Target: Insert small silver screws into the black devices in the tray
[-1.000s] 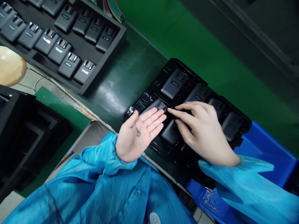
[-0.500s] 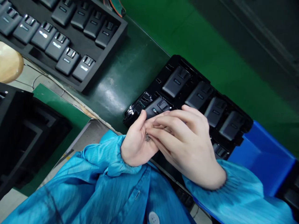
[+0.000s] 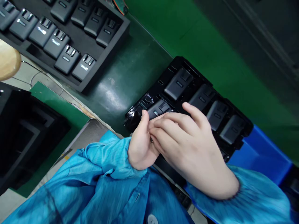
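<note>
My left hand (image 3: 141, 144) is turned palm up and cupped, thumb raised, with a small heap of tiny shiny metal parts (image 3: 151, 140) in the palm. Only a sliver of that heap shows. Over it lies my right hand (image 3: 187, 146), back upward, its bent fingers pressed together against the left palm. The right fingertips are hidden, so anything pinched in them cannot be seen. Just beyond both hands is a glossy black plastic tray (image 3: 161, 82) holding several dark grey box-shaped devices (image 3: 179, 84) with clips. One labelled device (image 3: 160, 107) sits right past my left fingers.
A black foam-like tray (image 3: 107, 51) with several similar clipped devices (image 3: 67, 59) stands at upper left on the green table (image 3: 112, 90). A blue bin (image 3: 263, 155) is at right under the glossy tray. A round wooden stool top (image 3: 8, 60) shows at far left.
Both hands have shifted slightly right. My right fingers have moved over the left palm, covering most of the metal parts, and the right index finger or thumb area has spread a little.
</note>
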Demonstrator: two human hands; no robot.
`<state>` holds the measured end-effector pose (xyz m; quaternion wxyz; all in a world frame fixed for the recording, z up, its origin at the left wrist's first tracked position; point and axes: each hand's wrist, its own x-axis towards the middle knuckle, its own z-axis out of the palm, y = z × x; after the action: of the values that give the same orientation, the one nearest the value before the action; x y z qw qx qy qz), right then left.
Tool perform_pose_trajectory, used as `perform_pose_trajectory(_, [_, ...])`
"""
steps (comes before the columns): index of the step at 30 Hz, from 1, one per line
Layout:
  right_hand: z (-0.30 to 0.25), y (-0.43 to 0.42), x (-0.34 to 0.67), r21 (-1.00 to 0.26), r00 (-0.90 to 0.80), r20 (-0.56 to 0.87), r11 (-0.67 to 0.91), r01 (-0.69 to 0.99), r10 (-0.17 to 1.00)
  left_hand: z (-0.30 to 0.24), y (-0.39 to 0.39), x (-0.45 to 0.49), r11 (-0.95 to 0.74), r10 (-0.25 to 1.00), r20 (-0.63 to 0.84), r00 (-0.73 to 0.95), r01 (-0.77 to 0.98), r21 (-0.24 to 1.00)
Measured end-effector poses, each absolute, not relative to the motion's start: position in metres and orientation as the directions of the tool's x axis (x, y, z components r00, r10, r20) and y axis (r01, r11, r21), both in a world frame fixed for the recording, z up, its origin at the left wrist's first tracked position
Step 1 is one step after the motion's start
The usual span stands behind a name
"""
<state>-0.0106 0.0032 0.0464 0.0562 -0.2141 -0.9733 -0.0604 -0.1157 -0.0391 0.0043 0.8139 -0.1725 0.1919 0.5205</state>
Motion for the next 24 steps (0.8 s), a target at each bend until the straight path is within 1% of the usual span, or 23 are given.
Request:
perform_pose_trajectory(5, [0.04,0.005,-0.009,0.026,-0.885,0.105,0.889,0.458,0.453,0.003,-0.034,-0.118,0.389,0.749,-0.539,0.386,-0.914,-0.113])
perform_pose_trajectory(11, [0.038,0.001,-0.008,0.073,-0.89,0.106,0.889,0.451,0.443,0.003,-0.032,-0.112,0.364,0.728,-0.572,0.379,-0.92,-0.148])
perform_pose_trajectory(12, [0.037,0.001,-0.008,0.057,-0.885,0.103,0.885,0.462,0.455,0.003,-0.032,-0.112,0.362,0.717,-0.586,0.378,-0.92,-0.152])
perform_pose_trajectory(14, [0.037,0.002,-0.006,-0.021,-0.867,0.099,0.873,0.488,0.488,0.003,-0.031,-0.112,0.365,0.703,-0.606,0.372,-0.92,-0.141])
perform_pose_trajectory(16, [0.037,0.01,-0.002,-0.128,-0.853,0.111,0.858,0.497,0.51,0.003,-0.031,-0.114,0.383,0.717,-0.588,0.374,-0.917,-0.116])
perform_pose_trajectory(18, [0.037,0.025,0.004,-0.182,-0.839,0.145,0.848,0.498,0.524,0.002,-0.032,-0.117,0.38,0.748,-0.553,0.367,-0.92,-0.097])
perform_pose_trajectory(19, [0.037,0.035,0.007,-0.173,-0.831,0.17,0.846,0.504,0.53,0.002,-0.033,-0.119,0.379,0.752,-0.546,0.368,-0.92,-0.099])
perform_pose_trajectory(21, [0.033,0.058,0.013,-0.106,-0.814,0.214,0.841,0.531,0.541,0.001,-0.035,-0.124,0.369,0.745,-0.56,0.362,-0.923,-0.105])
perform_pose_trajectory(24, [0.023,0.086,0.017,-0.003,-0.825,0.209,0.844,0.536,0.525,-0.001,-0.038,-0.129,0.347,0.74,-0.583,0.336,-0.933,-0.096])
